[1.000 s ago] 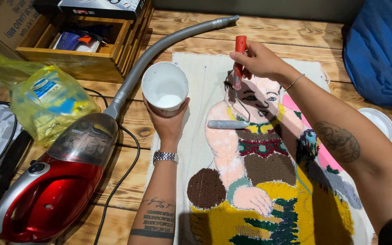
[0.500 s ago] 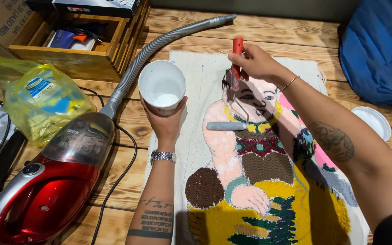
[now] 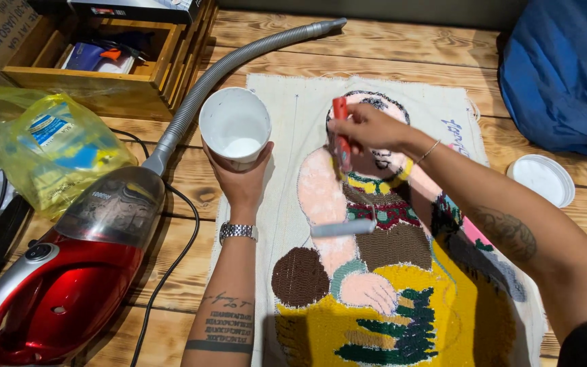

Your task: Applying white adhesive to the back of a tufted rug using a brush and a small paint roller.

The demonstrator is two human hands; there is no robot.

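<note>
- Head view looks down on a pale wooden plank worktop, which carries everything else.
- Spread flat across its middle lies a cream cloth rug piece with a tufted yarn figure in pink, brown, yellow and green; lying flat, its whole face is open to the hands above.
- Left of the cloth sits a red handheld vacuum cleaner with a smoky clear dust cup; its grey ribbed hose runs up past the cloth's left edge, and a black cord loops beside it, crowding that side.
- At the far right a blue fabric bag rests well apart from the work.
- An open wooden crate of small tools stands at the top left, with a crumpled yellow plastic bag in front of it.
- Left hand has its fingers wrapped under and around a white paper cup, held upright and level over the cloth's left margin, seemingly to keep the white liquid inside from spilling.
- A round white lid lies on the planks at the right.
- Right hand has its fingers closed on the red handle of a small paint roller; its grey roller sleeve lies against the pink part of the figure.
</note>
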